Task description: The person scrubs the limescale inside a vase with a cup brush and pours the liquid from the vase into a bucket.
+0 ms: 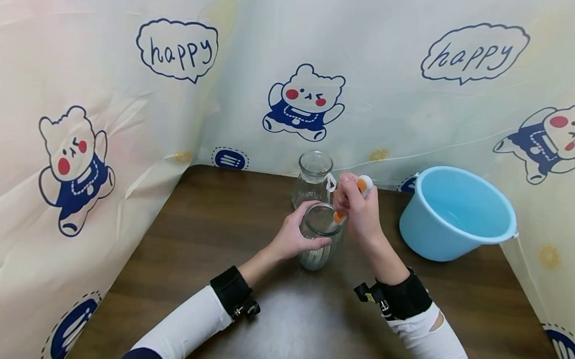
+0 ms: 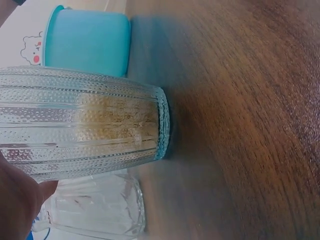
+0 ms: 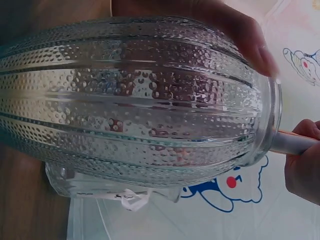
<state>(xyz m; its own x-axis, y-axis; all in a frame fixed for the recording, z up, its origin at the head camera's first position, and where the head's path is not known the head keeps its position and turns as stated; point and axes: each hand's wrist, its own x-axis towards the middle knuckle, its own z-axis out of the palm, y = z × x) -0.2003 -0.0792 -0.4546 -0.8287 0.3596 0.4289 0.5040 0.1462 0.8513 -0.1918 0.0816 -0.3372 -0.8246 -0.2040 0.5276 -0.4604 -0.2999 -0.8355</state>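
Note:
A clear ribbed, dimpled glass jar (image 1: 315,258) stands near the middle of the table. My left hand (image 1: 295,237) grips it near the mouth, fingers behind and thumb across the front. Curled round the white-and-orange handle of a bottle brush (image 1: 365,185), my right hand (image 1: 360,209) is just above the jar's right rim. The brush's shaft slants down through the mouth. Through the glass in the left wrist view, a tan, blurred brush head (image 2: 117,117) shows near the bottom. The right wrist view has the pale shaft (image 3: 290,143) at the jar's rim.
Right behind the jar is a second glass vessel (image 1: 303,188) with a narrow neck and a white ribbon bow (image 1: 332,182). A light blue bucket (image 1: 423,229) stands at the table's right. Printed cloth (image 1: 389,114) hangs behind and beside the brown table (image 1: 195,234).

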